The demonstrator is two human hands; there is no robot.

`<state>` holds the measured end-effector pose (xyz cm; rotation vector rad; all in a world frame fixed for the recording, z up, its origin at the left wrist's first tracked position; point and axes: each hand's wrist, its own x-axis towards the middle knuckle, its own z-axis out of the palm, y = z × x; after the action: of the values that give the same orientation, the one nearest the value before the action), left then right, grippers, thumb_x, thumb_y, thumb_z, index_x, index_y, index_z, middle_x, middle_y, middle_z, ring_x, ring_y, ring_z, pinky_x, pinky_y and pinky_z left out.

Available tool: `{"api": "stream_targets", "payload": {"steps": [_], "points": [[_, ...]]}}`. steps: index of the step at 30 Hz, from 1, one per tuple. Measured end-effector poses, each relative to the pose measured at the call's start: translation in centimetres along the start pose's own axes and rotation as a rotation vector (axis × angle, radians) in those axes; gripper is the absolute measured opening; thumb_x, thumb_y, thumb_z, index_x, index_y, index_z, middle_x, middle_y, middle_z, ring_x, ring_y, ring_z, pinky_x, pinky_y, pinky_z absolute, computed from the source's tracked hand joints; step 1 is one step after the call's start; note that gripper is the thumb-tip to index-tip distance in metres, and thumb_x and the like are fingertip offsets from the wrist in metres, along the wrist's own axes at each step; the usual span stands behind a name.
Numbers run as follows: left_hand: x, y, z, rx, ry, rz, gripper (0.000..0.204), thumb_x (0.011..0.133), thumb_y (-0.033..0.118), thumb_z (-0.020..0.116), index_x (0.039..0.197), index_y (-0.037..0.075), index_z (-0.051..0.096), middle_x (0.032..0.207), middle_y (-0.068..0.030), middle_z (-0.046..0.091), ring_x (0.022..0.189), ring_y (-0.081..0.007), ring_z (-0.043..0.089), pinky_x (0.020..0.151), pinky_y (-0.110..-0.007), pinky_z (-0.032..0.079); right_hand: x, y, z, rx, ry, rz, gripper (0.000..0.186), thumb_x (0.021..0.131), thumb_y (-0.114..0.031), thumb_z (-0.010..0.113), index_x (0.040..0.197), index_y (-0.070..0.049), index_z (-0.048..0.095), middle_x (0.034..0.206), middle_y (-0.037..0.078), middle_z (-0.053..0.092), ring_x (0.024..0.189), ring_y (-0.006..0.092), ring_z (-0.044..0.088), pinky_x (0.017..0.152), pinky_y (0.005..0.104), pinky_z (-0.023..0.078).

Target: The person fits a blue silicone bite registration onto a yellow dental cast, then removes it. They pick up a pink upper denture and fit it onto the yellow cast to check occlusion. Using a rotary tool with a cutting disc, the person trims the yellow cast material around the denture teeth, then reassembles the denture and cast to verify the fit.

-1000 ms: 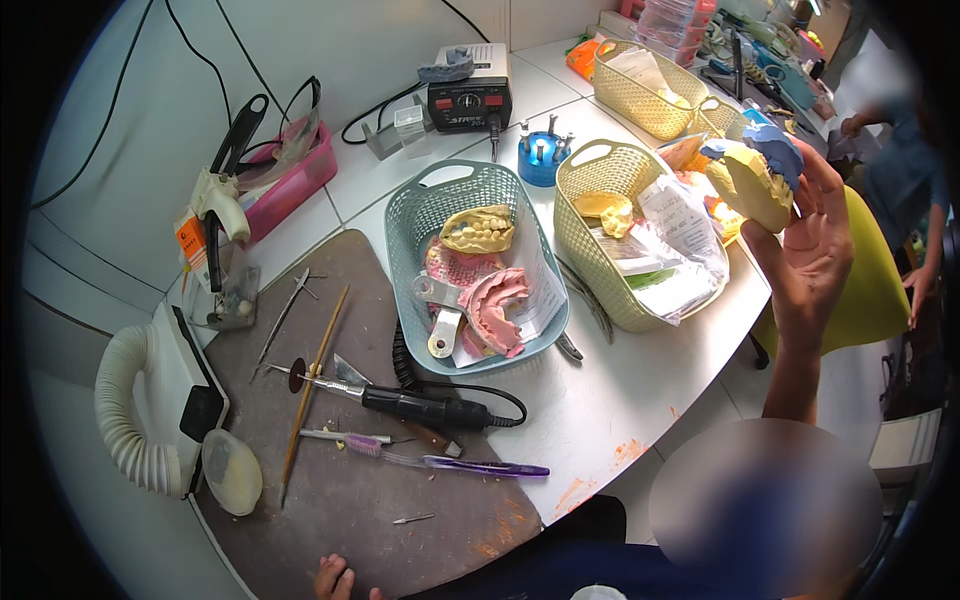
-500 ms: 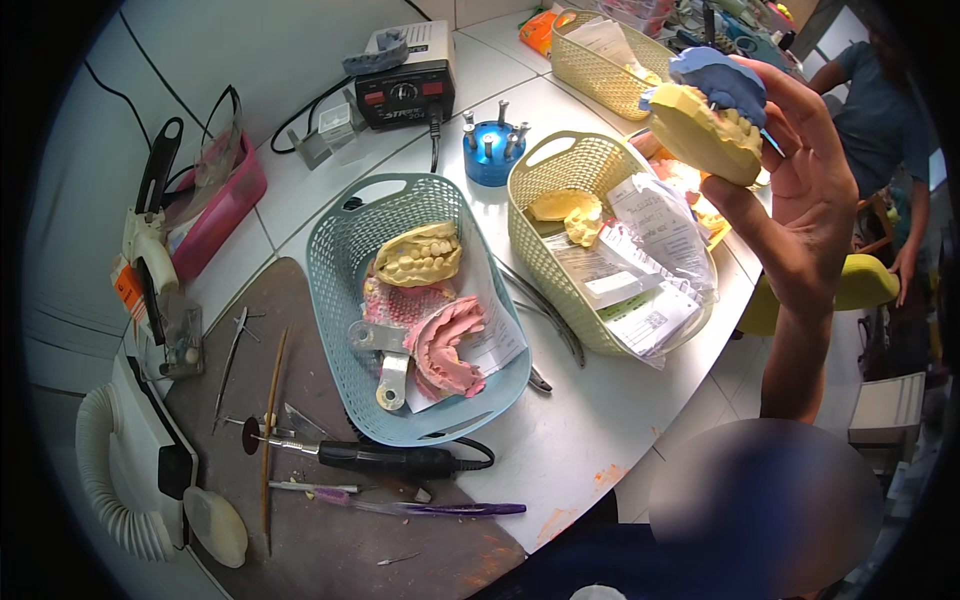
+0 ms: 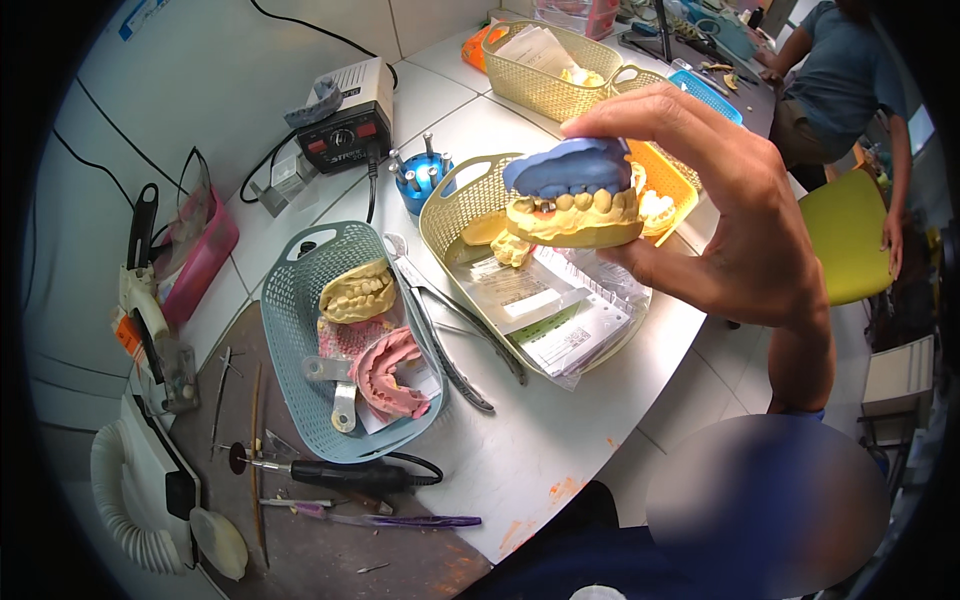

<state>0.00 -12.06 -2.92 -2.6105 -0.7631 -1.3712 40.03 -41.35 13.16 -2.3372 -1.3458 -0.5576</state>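
My right hand [image 3: 740,220] grips a dental model between thumb and fingertips: a yellow stone cast [image 3: 570,225] with a row of teeth, topped by a blue upper piece [image 3: 565,165]. It is held up over a cream basket [image 3: 438,230] of papers and yellow casts. To the left, a light blue basket [image 3: 288,320] contains a yellow cast [image 3: 355,290], a pink cast [image 3: 385,385] and metal impression trays [image 3: 343,408]. My left hand is out of the picture.
A black handpiece [image 3: 350,476] and thin tools lie on the grey mat [image 3: 330,540]. A control box [image 3: 345,120], blue bur stand [image 3: 420,185] and pink bin [image 3: 195,280] sit behind. Another person [image 3: 840,80] stands at the right beside a yellow chair [image 3: 840,250].
My right hand has brought the model leftward and turned it, so its row of teeth faces me. My left hand, seen at the lower edge earlier, has gone from view.
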Motion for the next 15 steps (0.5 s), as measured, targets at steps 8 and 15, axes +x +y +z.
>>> {"api": "stream_targets", "payload": {"steps": [8,15], "points": [[0.1,0.6,-0.3,0.016,-0.010,-0.056,0.046,0.102,0.034,0.045,0.096,-0.005,0.069,0.088,-0.0182,0.069,0.083,-0.0376,0.065,0.103,-0.058,0.044,-0.4,-0.7,2.9,-0.146,-0.245,-0.041,0.050,0.066,-0.008,0.078,0.113,-0.005,0.062,0.109,0.012,0.064,0.110,0.0293,0.061,0.098,0.0406,0.044],[0.1,0.5,-0.1,-0.003,0.001,-0.041,0.046,0.103,0.033,0.043,0.094,-0.004,0.070,0.084,-0.0167,0.070,0.080,-0.0367,0.065,0.102,-0.057,0.043,-0.3,0.1,2.8,-0.081,-0.220,-0.051,0.036,0.078,-0.026,0.079,0.104,-0.003,0.069,0.098,0.011,0.066,0.102,0.0310,0.062,0.093,0.0411,0.047]]}}
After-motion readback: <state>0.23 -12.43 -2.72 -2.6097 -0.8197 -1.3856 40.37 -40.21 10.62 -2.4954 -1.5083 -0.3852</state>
